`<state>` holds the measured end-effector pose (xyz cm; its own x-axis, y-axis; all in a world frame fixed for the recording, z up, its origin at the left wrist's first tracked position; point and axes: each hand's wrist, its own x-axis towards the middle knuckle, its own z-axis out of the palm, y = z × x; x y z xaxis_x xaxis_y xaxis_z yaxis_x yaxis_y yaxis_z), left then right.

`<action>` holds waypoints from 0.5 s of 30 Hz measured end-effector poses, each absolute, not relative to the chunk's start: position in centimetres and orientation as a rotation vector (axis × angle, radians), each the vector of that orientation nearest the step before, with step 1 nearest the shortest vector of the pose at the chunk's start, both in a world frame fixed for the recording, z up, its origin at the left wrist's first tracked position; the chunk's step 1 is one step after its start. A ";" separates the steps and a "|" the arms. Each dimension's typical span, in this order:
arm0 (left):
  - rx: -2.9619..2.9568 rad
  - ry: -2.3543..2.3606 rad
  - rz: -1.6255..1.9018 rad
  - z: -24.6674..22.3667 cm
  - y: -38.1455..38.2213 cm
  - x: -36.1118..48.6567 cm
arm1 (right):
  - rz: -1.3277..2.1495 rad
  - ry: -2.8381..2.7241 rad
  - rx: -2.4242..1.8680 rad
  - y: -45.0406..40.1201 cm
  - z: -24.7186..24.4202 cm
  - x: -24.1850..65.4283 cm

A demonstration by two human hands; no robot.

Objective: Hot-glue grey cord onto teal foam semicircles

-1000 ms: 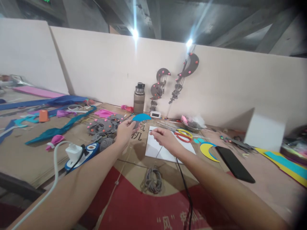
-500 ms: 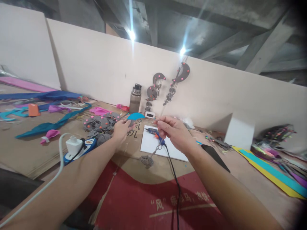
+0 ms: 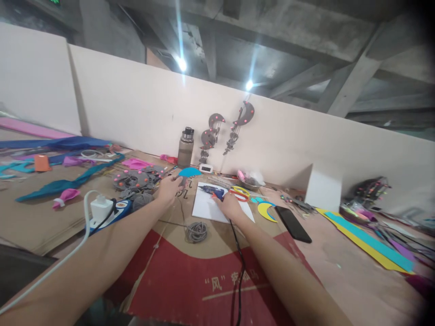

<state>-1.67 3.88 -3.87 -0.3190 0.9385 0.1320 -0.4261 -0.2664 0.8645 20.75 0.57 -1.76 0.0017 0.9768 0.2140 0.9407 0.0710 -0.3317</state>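
Observation:
My left hand is closed on a small grey felt piece, partly covered by the fingers. Just behind it lies a blue half-round piece. My right hand has its fingers around the blue glue gun, which is over a white board; its black cord runs toward me. A coil of grey cord rests on the cardboard between my forearms, with a strand running up toward my left hand.
Scissors, a yellow crescent and a black phone lie to the right. Grey felt pieces with pink dots and a power strip are left. A bottle stands by the wall, where grey crescent ornaments hang.
My right hand has let go of the grey cord and moved down to the glue gun. The cord coil, held up before, now rests on the cardboard. My left hand keeps the felt piece.

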 end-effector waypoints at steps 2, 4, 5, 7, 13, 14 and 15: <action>0.847 0.916 1.744 -3.9 3.8 -1.5 | 0.116 -1.968 -1.930 0.8 -2.6 20.6; 0.859 0.913 1.732 -4.0 3.8 -1.5 | 0.121 -1.960 -1.944 1.1 -2.9 20.5; 0.865 0.913 1.726 -4.1 3.8 -1.5 | 0.126 -1.956 -1.947 1.3 -3.0 20.6; 0.880 0.914 1.717 -4.2 3.8 -1.5 | 0.134 -1.940 -1.944 1.6 -3.2 20.8; 0.873 0.921 1.730 -3.9 3.6 -1.5 | 0.214 -1.841 -1.882 2.3 -3.7 21.8; 0.867 0.926 1.731 -3.9 3.5 -1.4 | 0.233 -1.814 -1.867 2.4 -3.8 22.0; 0.863 0.931 1.730 -3.9 3.4 -1.4 | 0.253 -1.785 -1.847 2.5 -3.9 22.2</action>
